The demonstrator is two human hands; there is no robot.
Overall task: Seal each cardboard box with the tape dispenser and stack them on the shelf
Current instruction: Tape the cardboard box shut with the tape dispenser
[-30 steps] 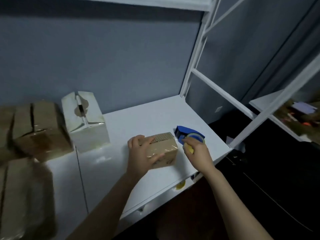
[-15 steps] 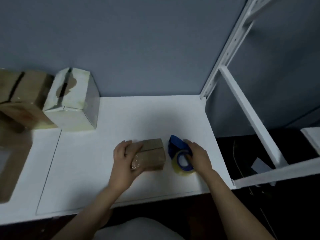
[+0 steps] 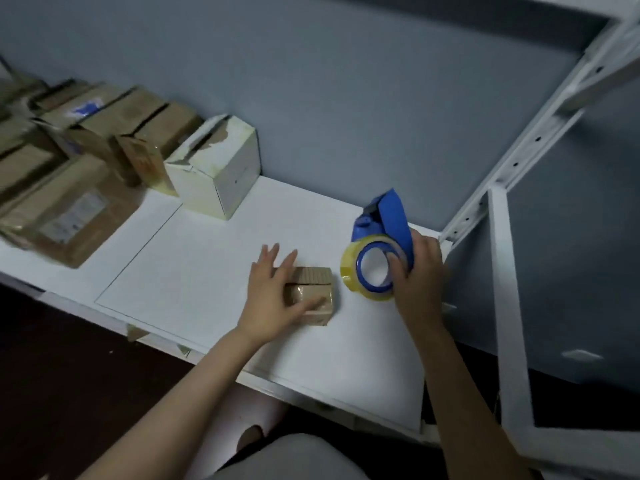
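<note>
A small brown cardboard box (image 3: 317, 289) lies on the white shelf board (image 3: 194, 271), its top flaps not fully flat. My left hand (image 3: 273, 299) rests on the box's left side, fingers straight and spread, thumb along the front face. To its right my right hand (image 3: 417, 282) grips a blue tape dispenser (image 3: 384, 233) with a yellowish tape roll (image 3: 353, 275), held upright just above the board and apart from the box.
A worn white box (image 3: 216, 168) stands at the back by the grey wall. Several brown cardboard boxes (image 3: 104, 133) crowd the left end of the shelf. White metal shelf uprights (image 3: 505, 271) rise at the right. The board's front edge runs below my forearms.
My right hand has lifted the tape dispenser off the board and turned it upright. My left hand's fingers have straightened on the box. The view has swung, showing more boxes at left.
</note>
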